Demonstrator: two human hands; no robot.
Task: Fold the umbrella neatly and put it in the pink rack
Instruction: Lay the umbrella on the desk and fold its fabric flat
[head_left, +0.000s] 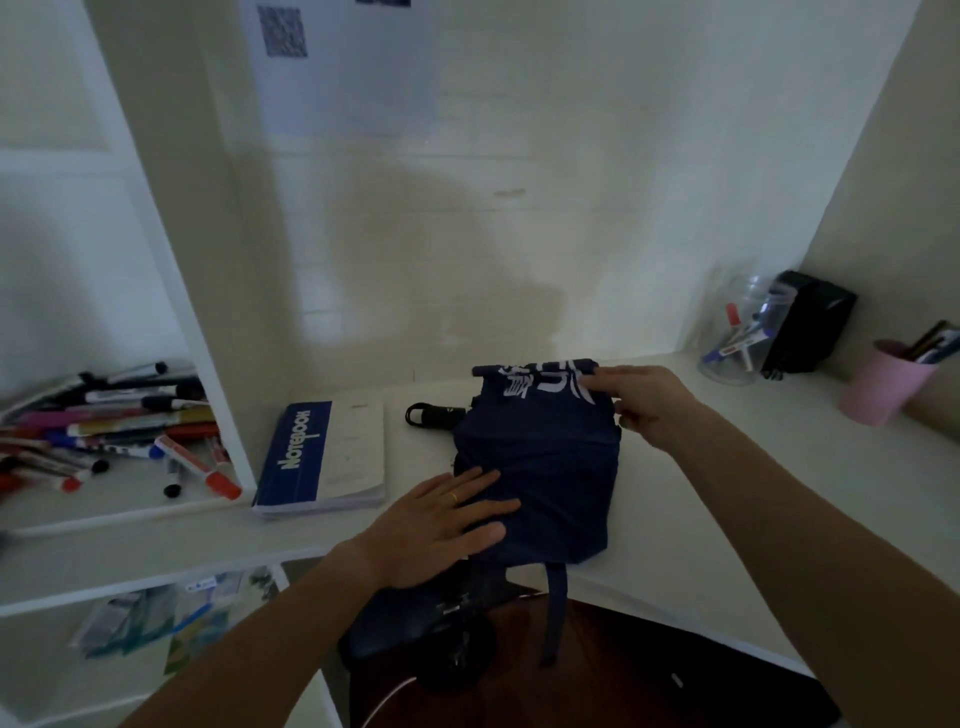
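Umbrella (540, 467) half-folded beside notebook (322, 457); I press left hand (436, 525) flat, fingers spread, right hand (639, 400) pinching far canopy edge. Strap unfastened, pink rack unseen.

"NOTEBOOK" – blue notebook cover (301, 457); umbrella (540, 467) white print unreadable (partly folded).

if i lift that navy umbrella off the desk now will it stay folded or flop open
Probably flop: the navy umbrella canopy is loose cloth, kept flat only by the left hand and right hand. Its strap dangles unfastened over the desk edge. The black handle end likely hangs heavier.
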